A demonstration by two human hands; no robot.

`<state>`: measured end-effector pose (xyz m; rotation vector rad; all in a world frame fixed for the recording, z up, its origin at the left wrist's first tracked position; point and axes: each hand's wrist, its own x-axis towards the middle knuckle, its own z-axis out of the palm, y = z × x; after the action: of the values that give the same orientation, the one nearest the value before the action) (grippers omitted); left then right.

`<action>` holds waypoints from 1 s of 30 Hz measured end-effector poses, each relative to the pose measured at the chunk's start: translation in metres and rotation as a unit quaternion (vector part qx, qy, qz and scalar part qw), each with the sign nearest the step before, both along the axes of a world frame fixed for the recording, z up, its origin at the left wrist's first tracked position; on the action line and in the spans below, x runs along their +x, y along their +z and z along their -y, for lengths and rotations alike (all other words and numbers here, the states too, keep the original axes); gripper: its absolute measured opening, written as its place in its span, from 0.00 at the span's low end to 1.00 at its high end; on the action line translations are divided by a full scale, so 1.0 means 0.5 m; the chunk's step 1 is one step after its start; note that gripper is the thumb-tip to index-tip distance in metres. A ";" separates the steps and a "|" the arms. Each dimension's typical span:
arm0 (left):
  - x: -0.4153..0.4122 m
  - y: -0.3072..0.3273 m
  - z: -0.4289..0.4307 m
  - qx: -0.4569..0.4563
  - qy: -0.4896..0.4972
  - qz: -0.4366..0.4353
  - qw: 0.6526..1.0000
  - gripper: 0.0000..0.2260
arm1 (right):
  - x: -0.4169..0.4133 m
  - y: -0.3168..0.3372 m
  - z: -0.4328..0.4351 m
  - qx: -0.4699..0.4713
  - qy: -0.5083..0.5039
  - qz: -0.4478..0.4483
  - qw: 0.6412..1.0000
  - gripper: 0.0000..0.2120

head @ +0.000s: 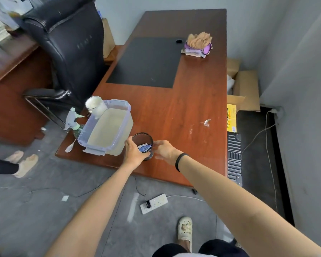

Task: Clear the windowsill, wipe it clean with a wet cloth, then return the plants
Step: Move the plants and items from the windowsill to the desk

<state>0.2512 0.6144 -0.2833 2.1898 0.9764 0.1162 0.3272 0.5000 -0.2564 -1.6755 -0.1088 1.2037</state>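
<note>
Head view looks down on a brown desk (183,108), and both of my hands meet at a round dark container (142,145) standing near the desk's lower edge, just below the middle of the frame. My left hand (134,153) wraps the container's left and near side, fingers curled on its wall, so I read that as a hold. My right hand (165,150) lies on the opposite side with fingers spread toward the rim; I cannot tell whether it presses the wall or only hovers beside it. Something blue and white sits inside the container, too small to name.

The relation that matters: the container sits directly between the two hands, upright, its opening facing up, and the left hand is the one already on it. Any lift should go straight up to keep it level.

Just left of the container, touching or nearly so, stands a clear plastic tub (107,128), with a spray bottle (73,120) and a white cup (95,105) beyond it in the left middle. A heap of cloths (197,46) lies at the upper right of the desk, well apart from my hands. No windowsill or plants show here, so I judge this is still the clearing or cloth-wetting stage
</note>
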 end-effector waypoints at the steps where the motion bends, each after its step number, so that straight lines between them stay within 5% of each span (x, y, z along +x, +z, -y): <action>1: 0.002 -0.004 -0.010 -0.001 0.000 -0.003 1.000 0.44 | -0.004 -0.008 -0.010 0.005 -0.003 -0.007 1.000 0.20; 19: 0.013 -0.015 -0.035 -0.013 0.004 -0.065 0.998 0.46 | -0.005 -0.028 -0.034 0.017 0.029 -0.029 0.999 0.26; 24: 0.013 0.010 -0.001 0.207 -0.051 -0.143 0.967 0.46 | 0.012 -0.032 -0.015 -0.023 0.057 0.078 0.995 0.23; 30: 0.080 0.065 0.082 0.257 -0.158 -0.149 0.942 0.43 | 0.084 -0.010 0.073 -0.030 0.020 0.144 0.989 0.25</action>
<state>0.2915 0.5734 -0.2505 2.8852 0.7956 -0.1331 0.3694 0.4636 -0.2612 -1.9017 -0.2883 0.9960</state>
